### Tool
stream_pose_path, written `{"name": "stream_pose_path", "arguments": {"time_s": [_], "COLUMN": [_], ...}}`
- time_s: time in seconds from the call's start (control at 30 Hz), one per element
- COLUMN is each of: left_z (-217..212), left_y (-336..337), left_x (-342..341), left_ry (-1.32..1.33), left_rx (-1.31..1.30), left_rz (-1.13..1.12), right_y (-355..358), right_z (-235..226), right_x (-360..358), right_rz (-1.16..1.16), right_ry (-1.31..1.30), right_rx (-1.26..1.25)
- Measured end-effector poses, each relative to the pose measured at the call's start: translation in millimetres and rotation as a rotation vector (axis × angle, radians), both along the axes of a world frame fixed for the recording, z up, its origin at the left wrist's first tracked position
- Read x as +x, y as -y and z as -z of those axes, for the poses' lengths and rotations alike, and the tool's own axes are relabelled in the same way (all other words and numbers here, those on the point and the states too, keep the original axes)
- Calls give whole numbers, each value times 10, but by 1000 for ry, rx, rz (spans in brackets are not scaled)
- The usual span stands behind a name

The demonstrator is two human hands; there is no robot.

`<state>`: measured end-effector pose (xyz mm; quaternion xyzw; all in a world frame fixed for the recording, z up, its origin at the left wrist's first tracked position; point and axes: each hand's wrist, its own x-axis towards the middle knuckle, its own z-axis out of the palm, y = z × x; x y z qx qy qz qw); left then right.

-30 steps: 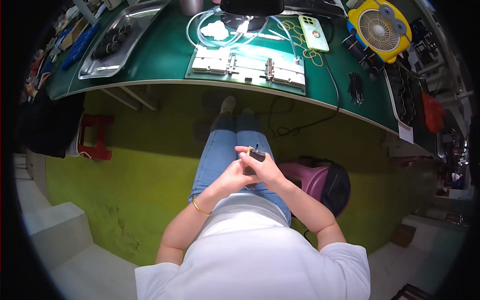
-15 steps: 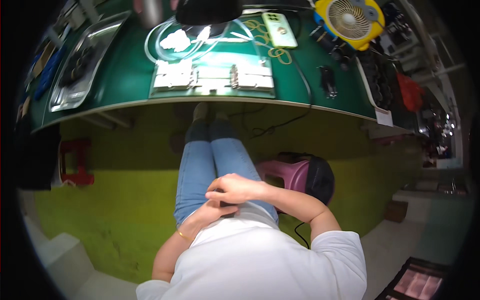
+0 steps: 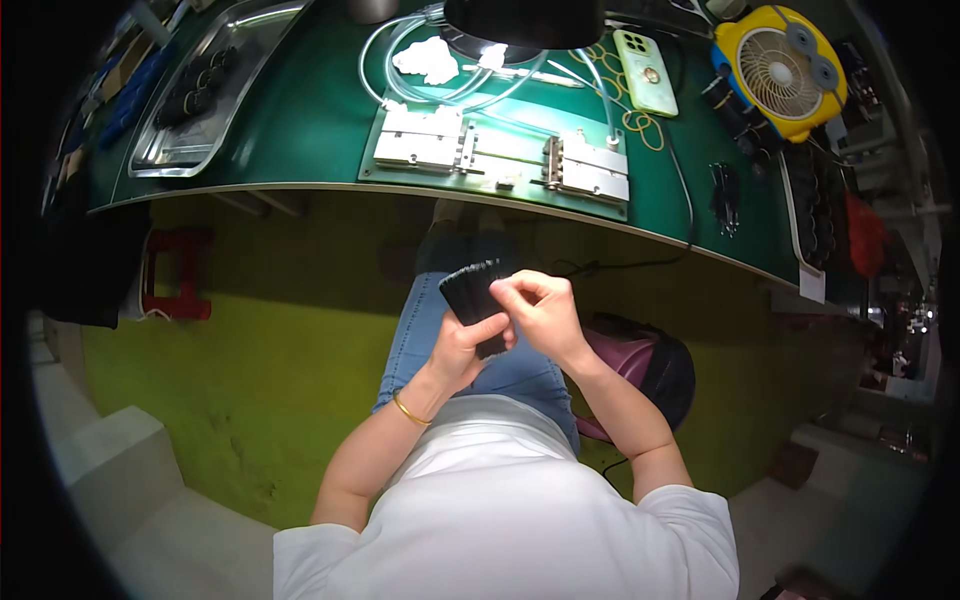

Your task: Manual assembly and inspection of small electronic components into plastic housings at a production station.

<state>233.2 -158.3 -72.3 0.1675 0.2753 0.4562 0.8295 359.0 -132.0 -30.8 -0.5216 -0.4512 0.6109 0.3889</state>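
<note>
Above my lap, my left hand (image 3: 463,345) is closed around a fanned bundle of thin black strips (image 3: 472,292) with pale tips at the upper end. Its thumb lies across the front of the bundle. My right hand (image 3: 548,312) pinches at the bundle's upper right edge, thumb and forefinger together; whether a single strip is between them is too small to tell. Beyond the hands, a metal fixture with two silver blocks (image 3: 590,170) sits at the near edge of the green table (image 3: 300,130).
Clear tubing (image 3: 375,65) coils behind the fixture beneath a black lamp (image 3: 525,22). A phone (image 3: 645,75), yellow fan (image 3: 785,75) and small pile of black strips (image 3: 724,200) lie to the right. At left is a metal tray (image 3: 160,150); a red stool (image 3: 180,275) stands below.
Both hands have risen from my waist to above my knees, bringing the black bundle into clear sight. My right hand has shifted from covering the left to the bundle's edge. The view has turned.
</note>
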Motion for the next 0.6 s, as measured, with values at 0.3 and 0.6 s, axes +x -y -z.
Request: {"name": "stream_pose_path", "arguments": {"time_s": [0.3, 0.6], "left_z": [-153, -185], "left_y": [-417, -622], "left_x": [83, 63], "left_ry": [47, 123], "left_rx": [29, 121], "left_rz": [-174, -180], "right_y": [-453, -637], "right_z": [-141, -230], "right_x": [-106, -149], "right_rz": [80, 109], "right_ry": [-6, 86], "right_rx": [19, 170]}}
